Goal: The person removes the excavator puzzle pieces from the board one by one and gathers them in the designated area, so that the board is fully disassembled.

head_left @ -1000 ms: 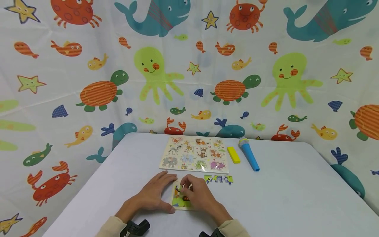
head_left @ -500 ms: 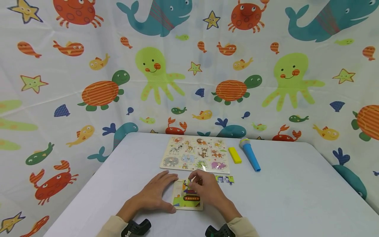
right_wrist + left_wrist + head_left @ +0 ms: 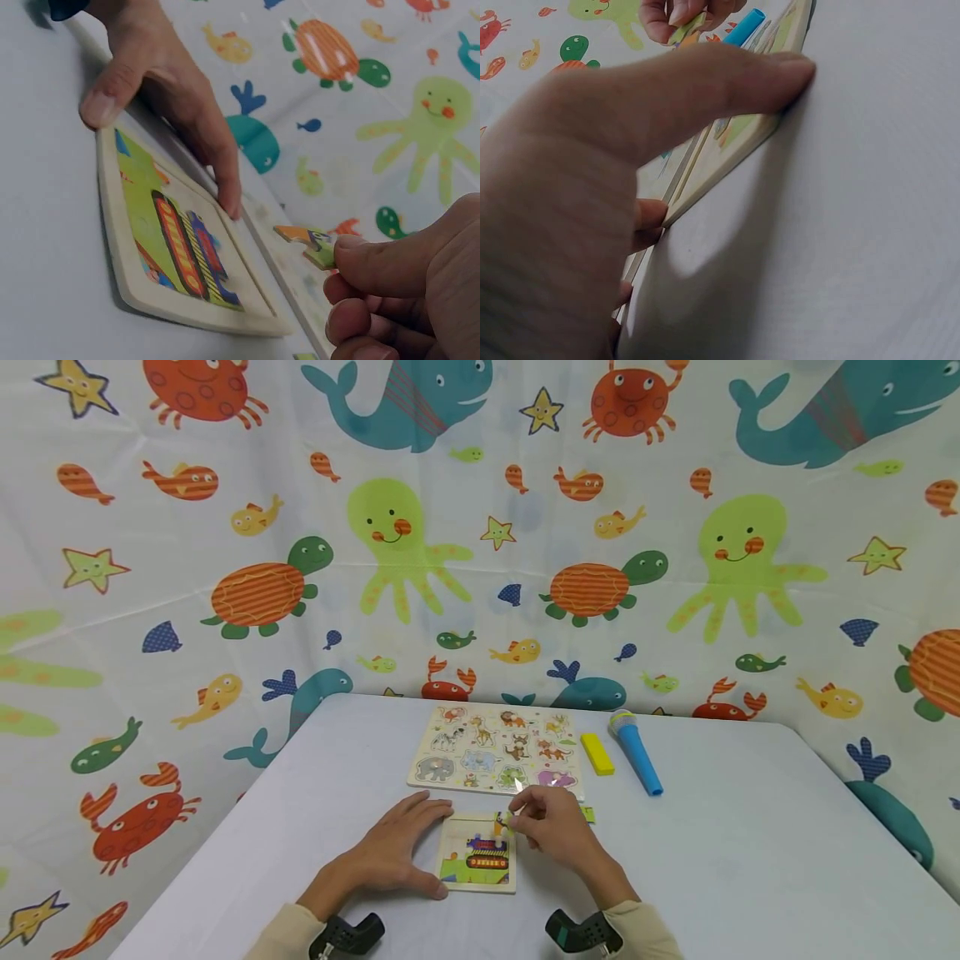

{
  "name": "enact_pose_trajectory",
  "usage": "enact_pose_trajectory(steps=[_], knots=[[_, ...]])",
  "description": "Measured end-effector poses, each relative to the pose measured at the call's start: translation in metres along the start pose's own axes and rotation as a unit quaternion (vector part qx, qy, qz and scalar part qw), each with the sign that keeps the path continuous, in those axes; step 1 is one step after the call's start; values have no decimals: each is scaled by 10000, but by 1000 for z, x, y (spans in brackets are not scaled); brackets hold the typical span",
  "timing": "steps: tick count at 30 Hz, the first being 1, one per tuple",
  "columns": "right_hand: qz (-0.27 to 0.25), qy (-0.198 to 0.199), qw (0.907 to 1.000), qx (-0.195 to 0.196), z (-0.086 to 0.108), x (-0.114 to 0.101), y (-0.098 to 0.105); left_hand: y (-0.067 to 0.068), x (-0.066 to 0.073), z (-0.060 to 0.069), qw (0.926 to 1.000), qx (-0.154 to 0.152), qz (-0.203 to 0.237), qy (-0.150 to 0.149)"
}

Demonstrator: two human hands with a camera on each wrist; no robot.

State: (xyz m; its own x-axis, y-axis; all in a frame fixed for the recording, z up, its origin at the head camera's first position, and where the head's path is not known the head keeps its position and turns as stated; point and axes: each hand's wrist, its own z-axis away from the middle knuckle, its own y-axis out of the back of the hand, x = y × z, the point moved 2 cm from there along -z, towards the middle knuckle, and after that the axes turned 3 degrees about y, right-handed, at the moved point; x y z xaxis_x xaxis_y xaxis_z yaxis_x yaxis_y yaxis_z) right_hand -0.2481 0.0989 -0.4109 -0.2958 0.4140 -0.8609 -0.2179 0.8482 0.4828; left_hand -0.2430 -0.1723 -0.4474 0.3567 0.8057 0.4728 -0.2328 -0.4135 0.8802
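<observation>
A small wooden jigsaw tray (image 3: 459, 837) lies on the white table, with part of a tracked-vehicle picture filling its lower and right areas and bare wood at the upper left. My left hand (image 3: 386, 853) rests along the tray's left side, thumb at the near corner and fingertips at the far one. Between thumb and fingers, my right hand (image 3: 558, 827) pinches a jigsaw piece (image 3: 321, 246) in orange, green and dark colours. In the right wrist view this piece is held apart from the tray, above its far side. Part of the right hand's curled fingers hides behind the thumb.
Behind the tray lies a wooden animal puzzle board (image 3: 468, 731). To its right are a yellow block (image 3: 597, 754) and a blue toy microphone (image 3: 637, 756). A green loose piece (image 3: 588, 815) peeks out beside the right hand. A sea-animal cloth (image 3: 450, 560) hangs behind the table.
My right hand has moved rightward across the tray with the jigsaw piece, uncovering more of the vehicle picture and covering most of the loose pieces. My left hand stays against the tray.
</observation>
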Motion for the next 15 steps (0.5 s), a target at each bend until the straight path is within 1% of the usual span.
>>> enact_pose_trajectory(steps=[8, 15], knots=[[108, -458, 9988, 123, -1, 9, 13, 0, 1, 0, 10000, -17, -11, 35], [192, -782, 9966, 165, 0, 21, 18, 0, 1, 0, 10000, -5, -13, 48]])
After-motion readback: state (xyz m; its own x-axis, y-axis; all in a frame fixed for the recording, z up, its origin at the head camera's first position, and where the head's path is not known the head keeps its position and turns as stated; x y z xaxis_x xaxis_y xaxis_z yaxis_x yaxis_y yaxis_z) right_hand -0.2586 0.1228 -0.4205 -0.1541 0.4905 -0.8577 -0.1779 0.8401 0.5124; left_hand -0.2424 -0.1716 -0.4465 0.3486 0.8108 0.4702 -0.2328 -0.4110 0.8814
